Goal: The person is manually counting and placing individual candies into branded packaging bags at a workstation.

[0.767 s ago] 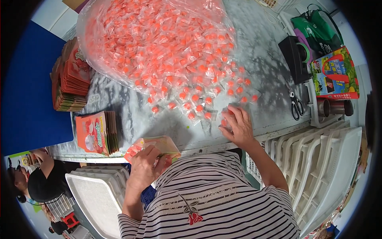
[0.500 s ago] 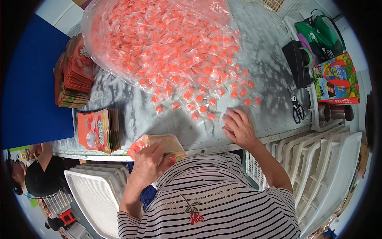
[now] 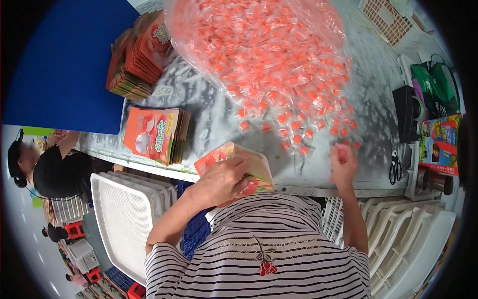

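My left hand (image 3: 225,180) grips a printed red-and-green pouch (image 3: 260,164) at the table's front edge. The pouch's mouth gapes toward the right. My right hand (image 3: 344,172) is raised at the near right fringe of the candies, its fingers pinched together. An orange-red bit shows at the fingertips, seemingly a wrapped candy (image 3: 341,152). Beyond both hands spreads a large heap of orange-red candies (image 3: 279,60) in clear wrappers, spilling out of a big clear plastic bag (image 3: 196,62). Several loose ones lie between the heap and my hands.
Two stacks of flat pouches, a near one (image 3: 149,135) and a far one (image 3: 142,57), stand to the left. Black scissors (image 3: 395,167) and a tape dispenser (image 3: 406,112) are at the right. White plastic trays (image 3: 124,219) flank me below the table (image 3: 199,107). A co-worker (image 3: 57,172) is at far left.
The head view has shifted, so the table sits farther right in it. My right hand's fingers have gone from spread low over the table to a raised pinch. My left hand still grips the pouch.
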`<state>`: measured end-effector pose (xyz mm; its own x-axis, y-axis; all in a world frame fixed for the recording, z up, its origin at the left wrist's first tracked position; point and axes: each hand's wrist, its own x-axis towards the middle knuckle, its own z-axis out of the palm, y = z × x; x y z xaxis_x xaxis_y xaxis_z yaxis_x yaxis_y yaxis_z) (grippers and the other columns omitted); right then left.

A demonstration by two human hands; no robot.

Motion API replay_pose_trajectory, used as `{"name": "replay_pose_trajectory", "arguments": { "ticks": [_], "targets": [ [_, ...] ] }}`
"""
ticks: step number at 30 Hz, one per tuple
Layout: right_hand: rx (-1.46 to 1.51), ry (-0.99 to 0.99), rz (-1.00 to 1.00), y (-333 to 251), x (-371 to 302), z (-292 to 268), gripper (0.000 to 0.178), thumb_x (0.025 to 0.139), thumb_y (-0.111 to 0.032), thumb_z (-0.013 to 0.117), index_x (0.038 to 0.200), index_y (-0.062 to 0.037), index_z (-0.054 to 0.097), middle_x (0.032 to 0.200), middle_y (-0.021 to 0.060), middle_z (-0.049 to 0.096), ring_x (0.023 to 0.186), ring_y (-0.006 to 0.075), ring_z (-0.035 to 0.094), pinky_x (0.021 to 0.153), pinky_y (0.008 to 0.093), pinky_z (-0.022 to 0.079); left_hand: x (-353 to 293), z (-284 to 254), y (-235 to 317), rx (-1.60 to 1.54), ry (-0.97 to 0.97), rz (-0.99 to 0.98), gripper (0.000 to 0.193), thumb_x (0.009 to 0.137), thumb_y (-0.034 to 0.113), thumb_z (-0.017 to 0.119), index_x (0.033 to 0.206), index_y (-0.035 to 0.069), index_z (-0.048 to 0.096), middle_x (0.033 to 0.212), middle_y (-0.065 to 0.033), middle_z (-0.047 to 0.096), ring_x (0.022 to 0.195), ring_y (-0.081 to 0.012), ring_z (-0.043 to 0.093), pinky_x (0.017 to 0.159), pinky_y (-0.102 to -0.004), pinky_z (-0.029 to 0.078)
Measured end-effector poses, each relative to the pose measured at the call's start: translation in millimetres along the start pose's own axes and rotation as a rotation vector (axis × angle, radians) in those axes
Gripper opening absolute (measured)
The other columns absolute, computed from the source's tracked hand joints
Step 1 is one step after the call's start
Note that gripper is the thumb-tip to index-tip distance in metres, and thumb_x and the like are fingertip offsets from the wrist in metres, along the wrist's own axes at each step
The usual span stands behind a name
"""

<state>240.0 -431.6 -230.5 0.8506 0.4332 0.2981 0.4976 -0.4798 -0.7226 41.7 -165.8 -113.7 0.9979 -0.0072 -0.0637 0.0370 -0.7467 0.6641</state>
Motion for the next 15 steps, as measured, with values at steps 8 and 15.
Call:
{"name": "replay_pose_trajectory", "arguments": {
  "ticks": [8, 15],
  "targets": [
    [0.711, -0.020, 0.519, -37, 22, 17, 0.013, 0.087, -0.011, 0.067, 0.098, -0.0046, 0.064, 0.074, -0.0001, 0.064, 0.055, 0.0021, 0.050, 0.047, 0.0181, 0.039, 12, 2, 3, 0.027, -0.070, 0.013, 0.033, 0.080, 0.007, 0.066, 0.111, 0.000, 0.055, 0.090, -0.0185, 0.058, 0.077, -0.0370, 0.061, 0.065, -0.0425, 0.050],
    [0.188, -0.188, 0.368, -27, -16, -41, 0.010, 0.084, -0.011, 0.067, 0.091, -0.0062, 0.062, 0.071, 0.0016, 0.061, 0.058, 0.0094, 0.054, 0.051, 0.0240, 0.044, 8, 9, 3, -0.037, -0.034, -0.043, 0.025, 0.079, 0.006, 0.067, 0.100, -0.002, 0.056, 0.097, -0.0183, 0.059, 0.081, -0.0379, 0.060, 0.067, -0.0427, 0.051]
  ]
}}
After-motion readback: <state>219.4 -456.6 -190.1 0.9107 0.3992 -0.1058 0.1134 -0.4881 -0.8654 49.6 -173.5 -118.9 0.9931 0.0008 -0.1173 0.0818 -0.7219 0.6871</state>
